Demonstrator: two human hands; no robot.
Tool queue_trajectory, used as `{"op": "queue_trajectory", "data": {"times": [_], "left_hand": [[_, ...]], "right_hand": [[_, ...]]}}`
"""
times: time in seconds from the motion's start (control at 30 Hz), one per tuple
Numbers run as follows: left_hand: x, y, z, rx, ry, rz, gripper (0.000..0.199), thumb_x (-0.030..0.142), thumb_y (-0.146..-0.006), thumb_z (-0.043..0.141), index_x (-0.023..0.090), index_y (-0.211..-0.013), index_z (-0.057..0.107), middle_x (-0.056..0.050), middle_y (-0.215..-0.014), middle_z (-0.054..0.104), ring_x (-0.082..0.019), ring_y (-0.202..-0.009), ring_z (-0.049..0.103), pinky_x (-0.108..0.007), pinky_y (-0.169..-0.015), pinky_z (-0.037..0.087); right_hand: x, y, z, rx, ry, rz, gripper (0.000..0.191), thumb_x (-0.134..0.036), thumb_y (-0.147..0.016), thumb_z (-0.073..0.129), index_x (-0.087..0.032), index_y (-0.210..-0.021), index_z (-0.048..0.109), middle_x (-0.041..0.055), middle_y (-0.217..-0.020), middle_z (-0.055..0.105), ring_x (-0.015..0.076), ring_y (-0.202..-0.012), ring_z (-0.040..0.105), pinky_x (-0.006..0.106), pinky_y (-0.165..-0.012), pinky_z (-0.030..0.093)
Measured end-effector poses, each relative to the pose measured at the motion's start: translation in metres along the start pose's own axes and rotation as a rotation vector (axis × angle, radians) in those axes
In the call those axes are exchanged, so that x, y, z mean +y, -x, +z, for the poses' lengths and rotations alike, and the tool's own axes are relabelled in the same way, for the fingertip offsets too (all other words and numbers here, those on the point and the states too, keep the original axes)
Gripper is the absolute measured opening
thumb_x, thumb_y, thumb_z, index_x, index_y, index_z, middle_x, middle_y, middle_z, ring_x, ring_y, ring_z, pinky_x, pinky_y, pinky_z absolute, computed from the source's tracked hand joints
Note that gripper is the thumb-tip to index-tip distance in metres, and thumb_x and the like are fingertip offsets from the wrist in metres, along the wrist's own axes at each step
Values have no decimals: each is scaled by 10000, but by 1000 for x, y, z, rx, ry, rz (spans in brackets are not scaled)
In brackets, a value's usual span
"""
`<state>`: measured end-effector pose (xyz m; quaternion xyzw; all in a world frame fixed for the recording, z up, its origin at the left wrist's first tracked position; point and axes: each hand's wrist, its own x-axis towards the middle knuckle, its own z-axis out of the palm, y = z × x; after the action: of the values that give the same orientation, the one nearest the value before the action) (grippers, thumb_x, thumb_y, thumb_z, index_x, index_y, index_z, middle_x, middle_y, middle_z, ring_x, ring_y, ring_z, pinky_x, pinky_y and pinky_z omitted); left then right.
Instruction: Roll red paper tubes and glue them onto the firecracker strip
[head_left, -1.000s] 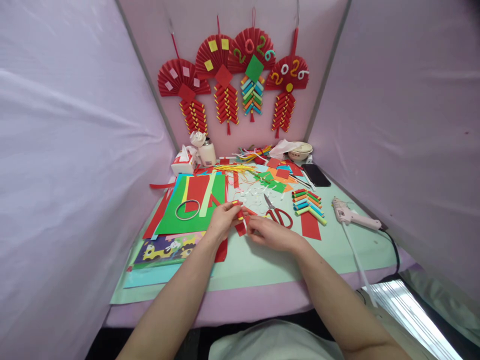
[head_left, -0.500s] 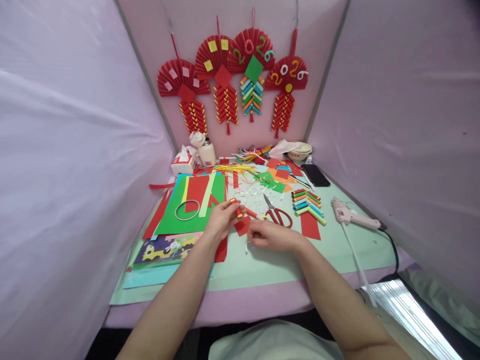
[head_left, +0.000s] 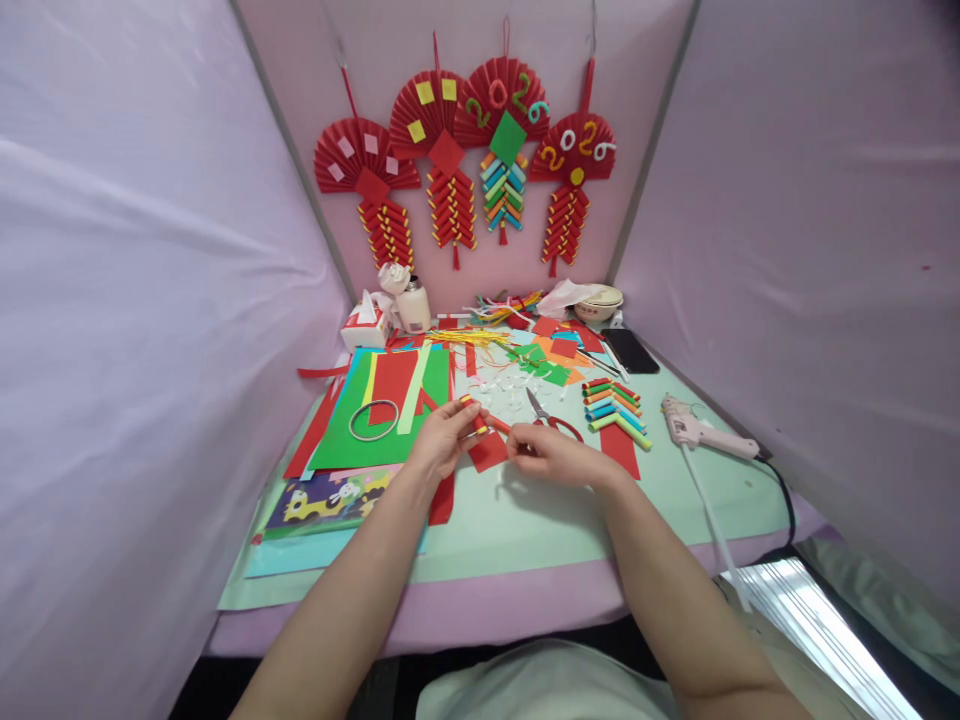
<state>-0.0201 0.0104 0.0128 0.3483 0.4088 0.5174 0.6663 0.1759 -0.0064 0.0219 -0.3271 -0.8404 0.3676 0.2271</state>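
My left hand (head_left: pixel 444 437) pinches a small red paper roll with yellow ends (head_left: pixel 475 416) above the table. My right hand (head_left: pixel 546 452) is closed around the right end of a second red paper roll (head_left: pixel 496 425), whose left part shows between the two hands. Its fingertips cover that end, so the exact grip is partly hidden. Below the rolls lies a red paper square (head_left: pixel 488 453). Behind my right hand rest the red-handled scissors (head_left: pixel 551 420), their handles partly covered. Small clear scraps (head_left: pixel 510 392) are scattered just beyond.
Coloured paper sheets (head_left: pixel 330 440) with a ring of tape (head_left: pixel 373 421) lie left. On the right are a chevron of paper rolls (head_left: pixel 616 410), a glue gun (head_left: pixel 705 432) with its cord, and a phone (head_left: pixel 631 351). Red fan decorations (head_left: pixel 504 95) hang behind.
My right hand has moved slightly right and up, onto the right end of the second red roll, covering more of the scissors' handles. My left hand has barely moved.
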Motion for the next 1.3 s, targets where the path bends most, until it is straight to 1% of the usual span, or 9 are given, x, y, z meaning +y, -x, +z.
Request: {"op": "queue_trajectory", "data": {"times": [0.17, 0.27, 0.4, 0.5, 0.6, 0.67, 0.77, 1.07, 1.3], "left_hand": [[0, 0, 1, -24, 65, 5, 209, 255, -656, 727, 161, -780, 588, -16, -728, 647, -127, -716, 629, -289, -719, 525], [-2, 3, 5, -82, 113, -10, 204, 262, -675, 714, 159, -794, 585, -12, -745, 640, -121, -732, 625, -299, -756, 515], [-6, 5, 10, -93, 164, -50, 189, 249, -678, 713, 165, -777, 576, -3, -735, 638, -120, -736, 632, -276, -764, 506], [-9, 5, 11, -38, 184, -60, 202, 246, -667, 720, 172, -788, 576, -3, -759, 649, -129, -749, 638, -266, -750, 502], [-11, 4, 13, -27, 182, -12, 204, 253, -666, 720, 170, -797, 588, -8, -778, 658, -120, -755, 632, -239, -741, 487], [-12, 5, 15, -24, 177, 32, 200, 255, -660, 724, 165, -791, 601, -14, -799, 664, -109, -764, 621, -223, -752, 471], [-13, 6, 19, -7, 170, 52, 211, 259, -640, 737, 160, -788, 625, -28, -867, 666, -110, -819, 605, -220, -771, 455], [-19, 6, 19, -31, 173, 66, 189, 250, -627, 743, 157, -731, 615, 13, -733, 605, -77, -715, 565, -188, -700, 441], [-15, 8, 23, -34, 188, 83, 201, 268, -653, 725, 174, -816, 651, -12, -871, 640, -103, -846, 576, -203, -758, 443]], "right_hand": [[20, -9, -7, 499, 169, 172, 132, -230, -829, 402, -181, -780, 515, -4, -737, 540, 121, -675, 494, 216, -624, 378], [36, -15, -5, 647, 291, 263, 199, -226, -846, 381, -172, -749, 546, 38, -743, 534, 164, -723, 503, 273, -687, 374], [45, -16, 0, 697, 352, 305, 211, -125, -781, 442, -162, -914, 601, 99, -924, 543, 199, -843, 517, 315, -771, 373], [36, -16, 4, 714, 327, 263, 265, -129, -781, 451, -172, -1001, 594, 96, -1004, 546, 191, -891, 525, 315, -801, 390], [20, -19, 12, 627, 54, 175, 196, -276, -815, 483, -177, -929, 608, 55, -901, 606, 164, -809, 563, 280, -710, 441], [11, -22, 19, 548, -181, 145, 233, -364, -784, 540, -178, -908, 606, 36, -864, 636, 151, -770, 582, 262, -667, 461], [5, -25, 29, 514, -380, 134, 308, -393, -727, 610, -172, -941, 611, 41, -894, 659, 153, -772, 599, 276, -698, 478], [6, -27, 35, 538, -475, 158, 250, -376, -730, 593, -155, -828, 655, 40, -802, 671, 144, -698, 592, 253, -645, 464], [4, -31, 36, 627, -539, 199, 252, -393, -695, 622, -156, -777, 650, 26, -729, 659, 134, -642, 579, 243, -613, 460]]}}
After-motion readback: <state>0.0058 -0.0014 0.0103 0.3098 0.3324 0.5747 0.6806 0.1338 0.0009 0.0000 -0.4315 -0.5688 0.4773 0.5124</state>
